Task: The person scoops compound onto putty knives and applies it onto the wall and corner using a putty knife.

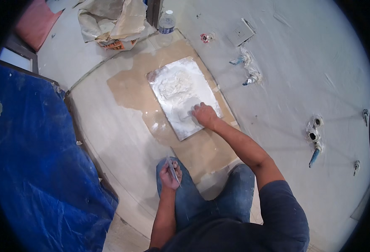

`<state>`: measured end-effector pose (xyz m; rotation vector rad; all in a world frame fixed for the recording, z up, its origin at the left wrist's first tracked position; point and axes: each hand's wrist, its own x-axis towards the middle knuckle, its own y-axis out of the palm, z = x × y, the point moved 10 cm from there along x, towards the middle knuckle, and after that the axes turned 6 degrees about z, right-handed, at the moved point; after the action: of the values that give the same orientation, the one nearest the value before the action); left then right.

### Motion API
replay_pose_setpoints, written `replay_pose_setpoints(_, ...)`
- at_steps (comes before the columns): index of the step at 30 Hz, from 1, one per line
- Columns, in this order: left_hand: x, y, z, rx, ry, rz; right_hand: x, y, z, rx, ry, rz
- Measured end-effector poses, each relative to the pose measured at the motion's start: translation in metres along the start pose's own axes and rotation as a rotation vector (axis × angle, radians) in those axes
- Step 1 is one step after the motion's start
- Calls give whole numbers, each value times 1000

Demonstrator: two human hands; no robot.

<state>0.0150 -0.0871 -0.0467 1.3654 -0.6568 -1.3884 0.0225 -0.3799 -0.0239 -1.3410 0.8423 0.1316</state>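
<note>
Head view: left hand's (167, 177) grip closed on a thin blade (172, 169); right hand (204, 115) curled over powder (175, 85) on a board (183, 133), hold unclear. Bag (122, 21) and bottle (167, 24) stand beyond, blue tarp (42, 159) left, pipes (314, 157) jutting right.

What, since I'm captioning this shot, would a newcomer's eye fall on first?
Probably the big blue sheet filling the left side. Next, near the centre, comes the whitened board bearing a pale heap, with the right hand over its lower right part. Below, by the left knee, the left hand holds a thin flat tool.
</note>
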Motion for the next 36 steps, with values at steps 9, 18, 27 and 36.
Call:
replay_pose_setpoints(9, -20, -2, 19, -37, 10, -38, -22, 24, 17, 13, 140, -345)
replay_pose_setpoints(18, -17, 4, 32, 2, -15, -39, -25, -9, -31, 7, 150, -522)
replay_pose_setpoints(27, -24, 1, 16, -5, 7, -1, -14, -29, -15, 57, 154, -270)
replay_pose_setpoints(36, -27, 1, 12, -14, 1, -33, -21, 6, 5, 67, 173, -160)
